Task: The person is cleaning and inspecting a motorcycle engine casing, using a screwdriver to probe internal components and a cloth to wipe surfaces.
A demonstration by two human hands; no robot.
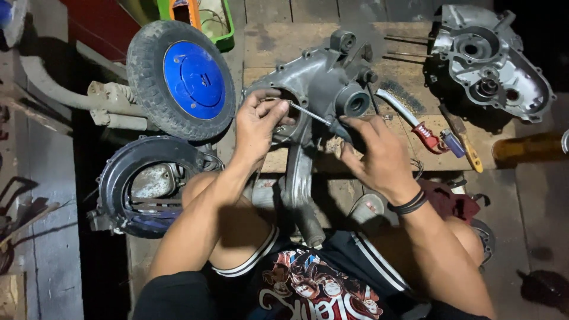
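Matt grey cast-metal engine casing (320, 83) on rough, worn wooden boards (278, 44).

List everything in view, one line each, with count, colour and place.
engine casing: one, grey, centre, on the wooden boards
thin metal rod: one, silver, against the casing
second casing half: one, grey, top right
wheel: one, black tyre with blue hub, upper left
round black cover: one, lower left
wire brush: one, red handle, right of centre
green tray: one, top edge
left hand: holds the rod
right hand: on the casing, black wristbands
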